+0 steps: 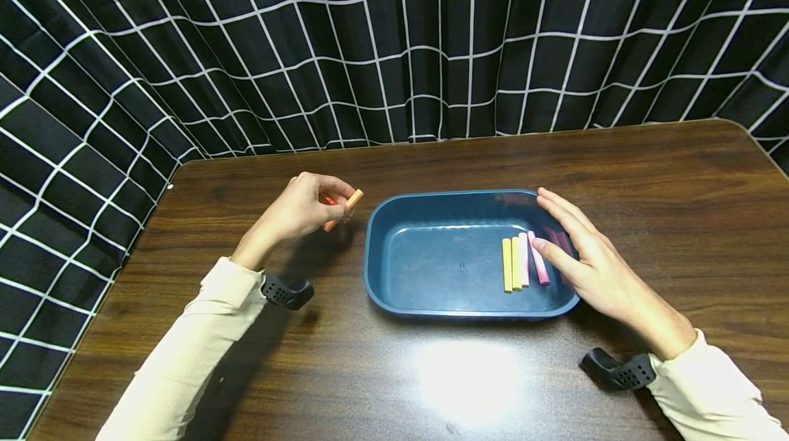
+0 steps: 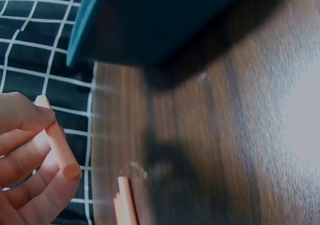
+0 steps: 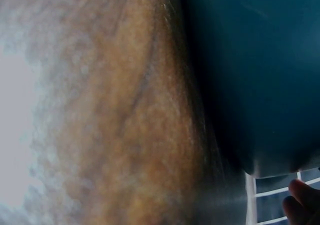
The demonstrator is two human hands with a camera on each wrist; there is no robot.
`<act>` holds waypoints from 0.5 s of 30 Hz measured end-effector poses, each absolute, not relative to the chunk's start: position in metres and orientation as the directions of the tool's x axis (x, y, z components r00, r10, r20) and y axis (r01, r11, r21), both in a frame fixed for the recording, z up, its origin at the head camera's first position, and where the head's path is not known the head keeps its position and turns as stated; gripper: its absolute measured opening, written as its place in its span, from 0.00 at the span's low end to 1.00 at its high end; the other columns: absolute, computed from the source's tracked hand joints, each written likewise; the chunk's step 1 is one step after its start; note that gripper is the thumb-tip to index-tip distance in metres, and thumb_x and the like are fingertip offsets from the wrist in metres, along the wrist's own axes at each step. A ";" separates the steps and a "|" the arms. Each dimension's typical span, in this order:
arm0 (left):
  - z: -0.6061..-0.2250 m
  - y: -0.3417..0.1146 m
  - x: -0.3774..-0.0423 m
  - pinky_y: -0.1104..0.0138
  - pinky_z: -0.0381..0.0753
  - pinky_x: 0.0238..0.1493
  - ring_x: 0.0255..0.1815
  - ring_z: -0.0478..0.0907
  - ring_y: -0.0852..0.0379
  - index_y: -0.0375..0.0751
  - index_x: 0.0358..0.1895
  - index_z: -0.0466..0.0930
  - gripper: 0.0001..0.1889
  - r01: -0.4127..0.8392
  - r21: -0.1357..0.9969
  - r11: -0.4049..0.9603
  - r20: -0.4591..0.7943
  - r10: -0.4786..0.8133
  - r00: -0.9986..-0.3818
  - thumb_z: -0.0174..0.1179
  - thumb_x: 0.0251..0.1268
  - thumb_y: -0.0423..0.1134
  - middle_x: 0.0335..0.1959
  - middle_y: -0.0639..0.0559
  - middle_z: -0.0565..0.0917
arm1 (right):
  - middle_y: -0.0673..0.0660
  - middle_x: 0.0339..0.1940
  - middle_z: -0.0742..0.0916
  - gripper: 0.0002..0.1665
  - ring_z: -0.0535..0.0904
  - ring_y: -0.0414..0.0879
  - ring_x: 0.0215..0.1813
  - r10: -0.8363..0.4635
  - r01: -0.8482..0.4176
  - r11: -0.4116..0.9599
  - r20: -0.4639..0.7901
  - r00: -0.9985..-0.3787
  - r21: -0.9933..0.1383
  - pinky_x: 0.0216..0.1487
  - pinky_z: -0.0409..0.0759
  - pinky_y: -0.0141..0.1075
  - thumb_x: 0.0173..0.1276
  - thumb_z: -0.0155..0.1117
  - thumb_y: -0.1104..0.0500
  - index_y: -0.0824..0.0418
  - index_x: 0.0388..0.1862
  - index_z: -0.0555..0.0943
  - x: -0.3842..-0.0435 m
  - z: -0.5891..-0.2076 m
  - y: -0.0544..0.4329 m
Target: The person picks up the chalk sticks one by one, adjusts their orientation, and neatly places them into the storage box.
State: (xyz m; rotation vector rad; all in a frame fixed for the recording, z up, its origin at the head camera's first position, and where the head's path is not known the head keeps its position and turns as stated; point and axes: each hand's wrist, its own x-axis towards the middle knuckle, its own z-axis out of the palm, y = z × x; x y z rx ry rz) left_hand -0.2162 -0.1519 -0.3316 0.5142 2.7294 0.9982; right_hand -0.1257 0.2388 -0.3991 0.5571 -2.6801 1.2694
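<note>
My left hand [image 1: 306, 205] pinches an orange chalk stick [image 1: 354, 199] between thumb and fingers, left of the blue tray [image 1: 434, 311]. The same stick [image 2: 61, 144] shows in the left wrist view, held above the table. Below that hand lie more orange-red sticks [image 2: 127, 200], partly covered by it in the head view. My right hand [image 1: 594, 263] rests at the tray's right end, fingers extended over the rim and thumb reaching inside. Near that thumb, two yellow sticks [image 1: 511, 264] and some pink sticks [image 1: 524, 259] lie side by side on the tray floor.
The brown wooden table [image 1: 345, 372] carries a bright glare patch in front of the tray. A black curtain with a white grid [image 1: 394, 51] hangs behind and along the left side. Black bands [image 1: 286, 292] are worn on both wrists.
</note>
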 end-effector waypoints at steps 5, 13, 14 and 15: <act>-0.326 -0.145 -0.211 0.73 0.75 0.29 0.25 0.78 0.62 0.35 0.49 0.85 0.15 0.243 0.669 0.702 -0.051 0.370 -0.927 0.60 0.58 0.30 0.32 0.44 0.87 | 0.60 0.80 0.62 0.37 0.54 0.52 0.81 -0.275 -0.382 0.580 0.269 -0.923 -0.720 0.76 0.48 0.28 0.73 0.59 0.56 0.58 0.78 0.59 -0.126 -0.399 0.239; -0.318 -0.130 -0.202 0.67 0.81 0.28 0.23 0.79 0.61 0.34 0.51 0.83 0.14 0.197 0.734 0.650 -0.074 0.364 -0.928 0.60 0.61 0.30 0.35 0.39 0.87 | 0.60 0.79 0.63 0.38 0.51 0.24 0.77 -0.278 -0.402 0.581 0.291 -0.915 -0.708 0.70 0.46 0.17 0.73 0.60 0.57 0.57 0.78 0.60 -0.126 -0.399 0.238; -0.317 -0.129 -0.200 0.66 0.82 0.28 0.22 0.78 0.61 0.34 0.51 0.83 0.15 0.194 0.739 0.645 -0.077 0.366 -0.927 0.60 0.61 0.30 0.35 0.39 0.87 | 0.60 0.79 0.63 0.38 0.51 0.23 0.76 -0.278 -0.402 0.581 0.292 -0.915 -0.707 0.70 0.46 0.17 0.73 0.59 0.57 0.57 0.78 0.60 -0.126 -0.400 0.238; -0.317 -0.127 -0.200 0.65 0.82 0.28 0.22 0.78 0.61 0.34 0.51 0.83 0.15 0.194 0.740 0.644 -0.077 0.368 -0.927 0.59 0.61 0.30 0.34 0.40 0.87 | 0.60 0.79 0.63 0.38 0.51 0.23 0.76 -0.278 -0.403 0.581 0.292 -0.915 -0.708 0.70 0.46 0.17 0.73 0.59 0.57 0.57 0.78 0.60 -0.127 -0.400 0.238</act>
